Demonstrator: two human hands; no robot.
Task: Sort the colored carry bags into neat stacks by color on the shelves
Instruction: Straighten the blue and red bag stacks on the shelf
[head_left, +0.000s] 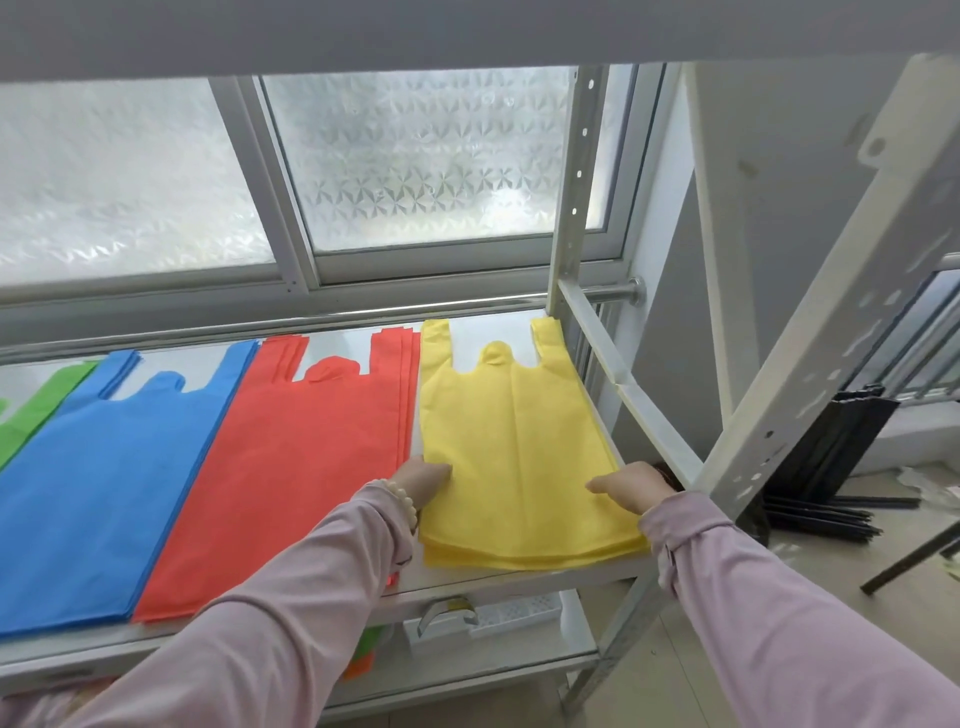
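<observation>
Head view: the yellow stack (511, 447) lies at the shelf's (519, 578) right end. The left grip (423, 480) presses flat on its left edge, released; I cannot tell what the right grip (631, 486) holds. Best to nudge both edges inward evenly, squaring the corners.

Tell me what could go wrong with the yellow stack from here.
1. Lower bags of the yellow stack fan out at the front, near the shelf edge; a pull could slide some off.
2. The left hand sits beside the red stack; squaring up may nudge its edge.
</observation>
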